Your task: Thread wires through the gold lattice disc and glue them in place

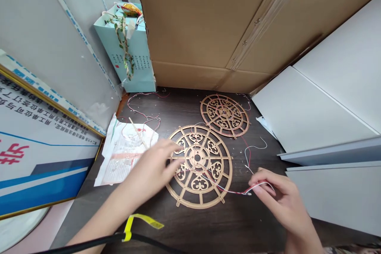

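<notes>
A round laser-cut wooden disc [200,166] with ornate openwork lies on the dark tabletop [226,226]. My left hand [153,168] rests on its left edge, fingers stretched toward the hub. My right hand [279,198] sits to the right of the disc and pinches a thin red and white wire [238,191] that runs to the disc's centre. A second, smaller openwork disc [224,115] lies further back, untouched.
A printed paper sheet [125,154] with a thin stick lies left of the discs. A light blue gift bag [131,47] and large cardboard boxes [208,24] stand behind. White panels [321,119] crowd the right, a framed poster [38,151] the left. Loose wires are scattered about.
</notes>
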A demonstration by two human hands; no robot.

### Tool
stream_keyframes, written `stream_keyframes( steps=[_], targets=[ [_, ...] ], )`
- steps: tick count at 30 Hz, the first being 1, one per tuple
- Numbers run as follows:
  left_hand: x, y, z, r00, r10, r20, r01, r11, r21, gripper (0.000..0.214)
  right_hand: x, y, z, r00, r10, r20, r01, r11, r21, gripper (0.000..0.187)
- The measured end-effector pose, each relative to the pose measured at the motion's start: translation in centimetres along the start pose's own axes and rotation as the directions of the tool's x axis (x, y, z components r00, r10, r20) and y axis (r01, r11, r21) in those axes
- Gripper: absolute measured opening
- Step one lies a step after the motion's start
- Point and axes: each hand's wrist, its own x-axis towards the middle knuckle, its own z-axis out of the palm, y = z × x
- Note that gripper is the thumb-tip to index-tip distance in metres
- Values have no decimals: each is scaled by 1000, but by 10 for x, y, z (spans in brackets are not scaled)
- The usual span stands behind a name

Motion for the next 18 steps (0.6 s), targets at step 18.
stream_keyframes(
  steps=[18],
  targets=[
    [1, -1, 6, 999, -34, 7, 35, 955, -294, 39, 8, 15, -11, 507, 497, -704, 90, 782, 617, 29]
  ],
)
